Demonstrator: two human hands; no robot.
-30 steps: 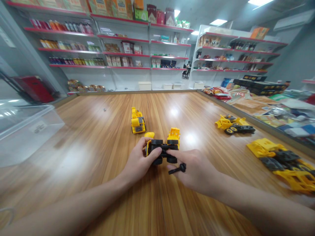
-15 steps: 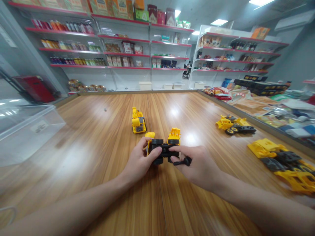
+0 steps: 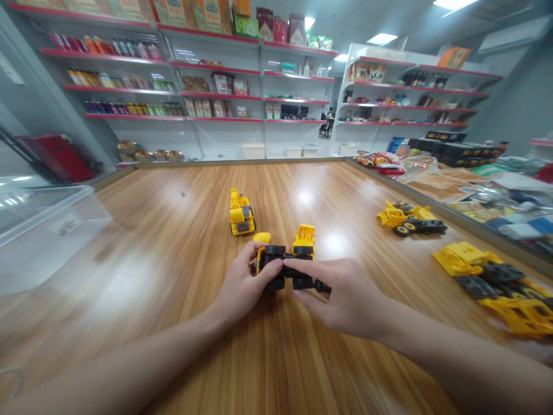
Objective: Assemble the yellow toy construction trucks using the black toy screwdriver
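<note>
A yellow and black toy truck (image 3: 288, 257) lies upside down on the wooden table (image 3: 173, 242), its black wheels and underside facing up. My left hand (image 3: 242, 285) grips its left end, thumb across the black chassis. My right hand (image 3: 341, 294) is closed on a small black screwdriver-like tool (image 3: 322, 285), whose tip is pressed against the underside of the truck; my index finger lies along the chassis. A small yellow rounded part (image 3: 261, 237) rests just behind the truck.
A second yellow toy vehicle (image 3: 241, 214) stands farther back. More yellow and black toy trucks (image 3: 409, 219) and loose parts (image 3: 496, 282) lie to the right. A clear plastic bin (image 3: 43, 230) sits at the left. Store shelves (image 3: 216, 86) line the back.
My right hand has brought the black tool up from beside the truck and onto its underside. My left hand and the truck have stayed in place.
</note>
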